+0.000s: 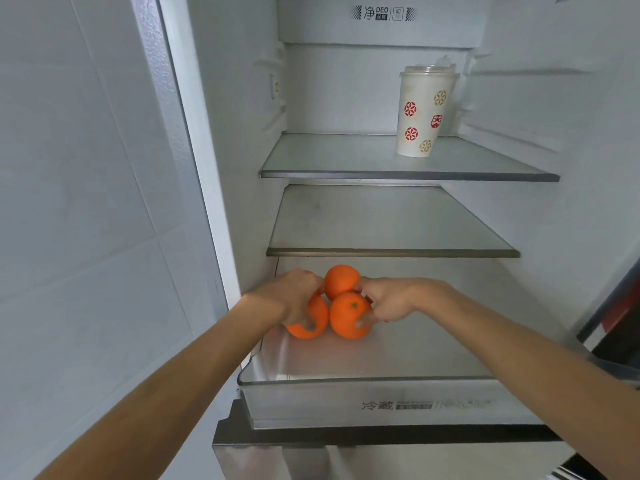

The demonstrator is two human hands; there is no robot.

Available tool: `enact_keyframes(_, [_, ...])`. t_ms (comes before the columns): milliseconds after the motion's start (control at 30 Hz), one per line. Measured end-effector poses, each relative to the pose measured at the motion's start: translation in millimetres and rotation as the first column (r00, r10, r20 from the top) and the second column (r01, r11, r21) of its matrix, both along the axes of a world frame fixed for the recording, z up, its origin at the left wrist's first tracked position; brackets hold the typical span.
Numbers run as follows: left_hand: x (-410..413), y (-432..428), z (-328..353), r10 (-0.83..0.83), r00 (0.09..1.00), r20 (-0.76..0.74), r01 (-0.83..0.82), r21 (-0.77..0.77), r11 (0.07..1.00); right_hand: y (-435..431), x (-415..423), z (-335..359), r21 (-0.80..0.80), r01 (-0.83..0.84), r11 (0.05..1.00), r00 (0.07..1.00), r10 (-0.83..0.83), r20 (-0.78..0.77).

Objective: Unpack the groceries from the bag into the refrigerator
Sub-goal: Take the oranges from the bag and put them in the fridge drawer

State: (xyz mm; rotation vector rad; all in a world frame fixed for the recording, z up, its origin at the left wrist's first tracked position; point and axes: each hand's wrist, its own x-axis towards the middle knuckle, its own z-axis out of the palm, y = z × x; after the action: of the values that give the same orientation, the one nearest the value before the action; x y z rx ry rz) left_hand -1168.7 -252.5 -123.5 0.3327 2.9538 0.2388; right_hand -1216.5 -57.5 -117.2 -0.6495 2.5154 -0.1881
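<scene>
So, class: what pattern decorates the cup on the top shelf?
The cup is white with red and gold flower-like medallions, clearest in the head view.

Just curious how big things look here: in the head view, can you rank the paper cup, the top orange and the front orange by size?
1. Paper cup, clearly largest.
2. Front orange and top orange: alike; the front one only looks slightly bigger, being nearer.

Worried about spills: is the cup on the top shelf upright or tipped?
Upright. The cup stands on its base on the top shelf, lid uppermost, with nothing touching it.
</scene>
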Motion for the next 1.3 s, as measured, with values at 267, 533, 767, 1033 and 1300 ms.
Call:
enact_keyframes(267, [20.1, 0.7, 18.9, 0.01, 1.0, 0.014, -0.011, 0.067, 0.998, 5.8, 20.6, 25.1, 0.058, -0.071, 0.996, 0.972, 0.082, -0.219])
enact_keyframes(533, [86.8, 2.4, 43.2, 0.12, 0.975, -0.184, -0.078, 0.221, 0.972, 20.3, 63.6, 46.8, -0.146, -0.105, 0.984, 0.957, 0.06, -0.283])
enact_keyframes(767, [176.6, -5.4, 39.8, 0.363, 0.9, -0.243, -0.269, 0.347, 0.899, 3.3, 115.8, 64.3, -0.287, -0.242, 0.927, 0.95, 0.167, -0.263])
enact_keyframes(1033, [279.0, -43.0, 28.8, 0.544, 0.831, -0.112, -0.497, 0.288, 0.818, -55.8, 193.1, 59.5, -0.307, -0.433, 0.847, 0.871, 0.307, -0.383])
enact_keyframes(1300, [397.5, -112.4, 2.6, 0.671, 0.74, 0.047, -0.668, 0.164, 0.726, -101.0, 252.2, 28.2, 0.058, -0.336, 0.94, 0.611, 0.264, -0.746])
